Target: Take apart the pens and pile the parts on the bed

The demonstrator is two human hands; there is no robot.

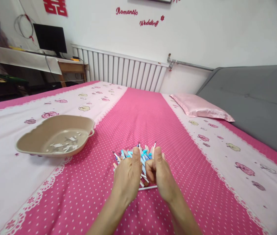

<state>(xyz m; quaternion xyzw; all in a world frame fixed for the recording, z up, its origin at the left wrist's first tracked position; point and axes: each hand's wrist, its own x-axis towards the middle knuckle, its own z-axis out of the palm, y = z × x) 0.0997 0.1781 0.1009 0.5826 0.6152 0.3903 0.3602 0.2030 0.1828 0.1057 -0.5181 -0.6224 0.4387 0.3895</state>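
Both our hands meet over the pile of small sticks (pixel 138 156) on the bed (pixel 189 156): left hand (pixel 126 178) curled shut with thumb up, right hand (pixel 159 173) pinching one white stick (pixel 154 147). Loose sticks could roll off the heap, and the tan basin (pixel 55 135) sits well apart, so a toss might miss

Head-worn view, looking forward and down along a bed (pixel 138 114) from the person's own position, with the left hand (pixel 126 178) and right hand (pixel 160 174) close below the lens at lower centre. The line of sight runs across the mattress toward a white radiator (pixel 119 70) against the far wall, with a grey headboard (pixel 256 98) at the right edge. Only this single view is present, so no part of the scene is shared with another.
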